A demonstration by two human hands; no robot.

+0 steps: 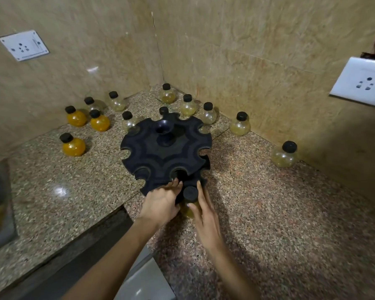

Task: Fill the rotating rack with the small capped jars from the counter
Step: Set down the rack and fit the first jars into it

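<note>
A black round rotating rack (160, 152) with notched slots stands on the granite counter near the corner. My left hand (160, 202) rests flat on the rack's lower front edge. My right hand (205, 211) grips a small black-capped jar (190, 194) of yellowish contents, held at a front slot of the lower tier. Several more capped jars stand on the counter behind the rack: orange ones at the left (73, 145) and paler ones toward the corner (188, 106) and along the right wall (285, 155).
Tiled walls meet in a corner behind the rack. A wall socket (23, 45) sits on the left wall and another (364, 83) on the right. The counter's front edge (95, 226) drops off at the lower left.
</note>
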